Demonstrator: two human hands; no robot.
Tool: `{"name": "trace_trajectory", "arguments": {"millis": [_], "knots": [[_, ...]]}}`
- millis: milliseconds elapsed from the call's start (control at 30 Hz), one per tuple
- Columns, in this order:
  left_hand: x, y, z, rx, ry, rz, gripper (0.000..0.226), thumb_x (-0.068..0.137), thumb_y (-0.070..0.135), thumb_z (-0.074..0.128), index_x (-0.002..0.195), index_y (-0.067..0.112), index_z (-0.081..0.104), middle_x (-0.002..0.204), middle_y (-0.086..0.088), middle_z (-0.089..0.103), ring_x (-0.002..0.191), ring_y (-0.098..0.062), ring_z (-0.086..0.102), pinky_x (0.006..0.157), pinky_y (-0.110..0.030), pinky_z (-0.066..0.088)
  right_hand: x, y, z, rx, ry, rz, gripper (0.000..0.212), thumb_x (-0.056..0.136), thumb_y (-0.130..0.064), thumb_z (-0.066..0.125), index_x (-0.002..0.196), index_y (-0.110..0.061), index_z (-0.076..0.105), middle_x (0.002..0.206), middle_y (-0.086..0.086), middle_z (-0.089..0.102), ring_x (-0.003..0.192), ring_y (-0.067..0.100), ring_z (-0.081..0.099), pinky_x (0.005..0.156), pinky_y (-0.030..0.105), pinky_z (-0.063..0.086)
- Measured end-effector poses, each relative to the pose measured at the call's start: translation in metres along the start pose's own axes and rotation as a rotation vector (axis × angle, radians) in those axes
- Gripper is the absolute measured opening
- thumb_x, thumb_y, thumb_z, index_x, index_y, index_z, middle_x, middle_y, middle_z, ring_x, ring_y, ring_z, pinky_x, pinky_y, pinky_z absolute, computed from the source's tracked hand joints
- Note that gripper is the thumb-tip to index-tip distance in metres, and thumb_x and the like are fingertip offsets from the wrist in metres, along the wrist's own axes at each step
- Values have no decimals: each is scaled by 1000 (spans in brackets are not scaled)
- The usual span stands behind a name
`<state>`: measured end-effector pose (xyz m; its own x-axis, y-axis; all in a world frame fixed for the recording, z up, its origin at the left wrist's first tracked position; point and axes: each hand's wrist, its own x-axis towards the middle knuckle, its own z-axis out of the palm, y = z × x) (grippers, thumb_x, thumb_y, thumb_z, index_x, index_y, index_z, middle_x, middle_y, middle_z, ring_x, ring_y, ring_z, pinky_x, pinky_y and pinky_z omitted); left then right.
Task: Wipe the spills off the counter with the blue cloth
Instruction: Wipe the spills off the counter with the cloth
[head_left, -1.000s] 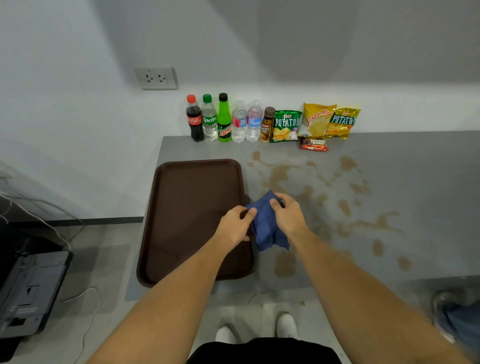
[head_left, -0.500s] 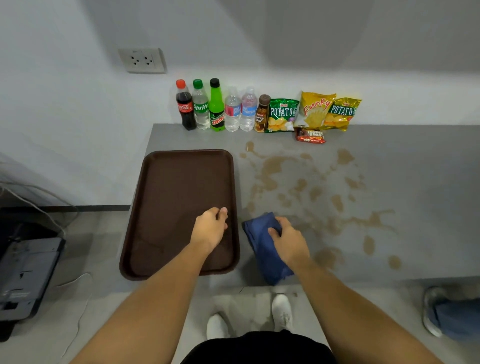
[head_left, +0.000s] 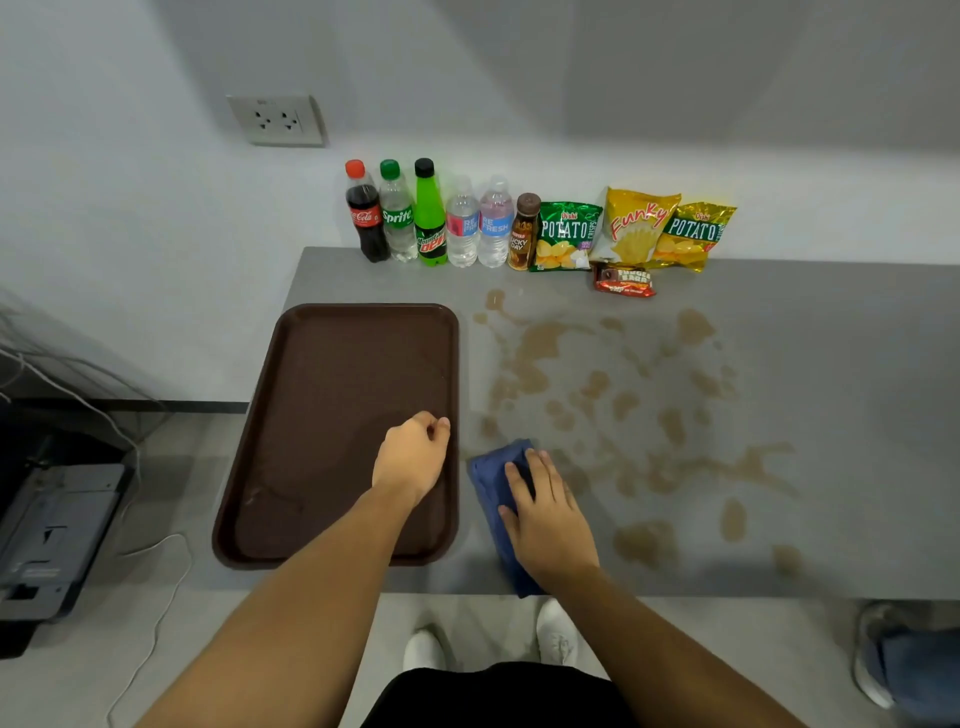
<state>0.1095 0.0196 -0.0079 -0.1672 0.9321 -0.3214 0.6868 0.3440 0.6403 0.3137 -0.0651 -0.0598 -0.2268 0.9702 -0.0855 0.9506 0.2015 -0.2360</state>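
Observation:
The folded blue cloth (head_left: 493, 478) lies on the grey counter (head_left: 841, 395) near its front edge, just right of the tray. My right hand (head_left: 548, 512) presses flat on top of the cloth, fingers spread over it. Brown spills (head_left: 540, 348) spread in blotches and streaks across the counter, from beside the tray out to the right and toward the front edge. My left hand (head_left: 413, 457) rests on the right side of the brown tray (head_left: 322, 395), fingers curled, holding nothing.
Several drink bottles (head_left: 431, 215) and snack bags (head_left: 631, 231) line the wall at the back of the counter, with a small red bar packet (head_left: 623, 280) in front. Another person's shoe (head_left: 883, 654) shows at the lower right. A machine and cables sit on the floor at left.
My left hand let go of the cloth and moved onto the tray. My right hand pulled the cloth toward the front edge and now lies flat on it.

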Motion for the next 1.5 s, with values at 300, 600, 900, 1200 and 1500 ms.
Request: {"name": "trace_trajectory", "arguments": {"millis": [300, 600, 900, 1200, 1500], "knots": [[12, -3, 0, -24, 44, -15, 35, 106, 47, 44, 105, 21, 68, 84, -2, 74, 81, -23, 70, 79, -40, 58, 19, -14, 22, 51, 11, -113, 60, 110, -39, 28, 164, -18, 15, 172, 8, 8, 159, 25, 10, 127, 41, 22], [16, -7, -3, 2, 63, -1, 34, 107, 46, 45, 102, 21, 67, 83, -2, 75, 78, -21, 69, 72, -35, 54, 84, 6, 9, 96, 5, 31, 58, 108, -47, 27, 163, -37, 13, 173, -1, 1, 160, 20, -1, 130, 39, 7], [18, 12, 3, 8, 15, 19, 37, 106, 48, 44, 103, 20, 68, 86, -4, 75, 83, -27, 70, 80, -44, 59, 61, 53, -3, 45, 20, 231, 60, 109, -46, 26, 164, -33, 6, 173, 1, -4, 160, 20, -5, 129, 37, -1], [9, 32, 20, -16, 3, 102, 36, 106, 46, 46, 84, 22, 63, 74, -2, 72, 64, -18, 65, 59, -34, 47, 0, 5, 23, -1, 58, 296, 64, 106, -43, 17, 165, -19, 8, 172, 14, 0, 159, 32, 3, 128, 46, 10], [-4, 28, 34, -17, -16, 120, 39, 106, 45, 47, 90, 16, 67, 83, -7, 74, 80, -29, 70, 80, -44, 57, 50, 29, 8, 55, 14, 84, 61, 107, -46, 28, 164, -32, 12, 173, 2, 1, 160, 23, 0, 130, 42, 8]]}}
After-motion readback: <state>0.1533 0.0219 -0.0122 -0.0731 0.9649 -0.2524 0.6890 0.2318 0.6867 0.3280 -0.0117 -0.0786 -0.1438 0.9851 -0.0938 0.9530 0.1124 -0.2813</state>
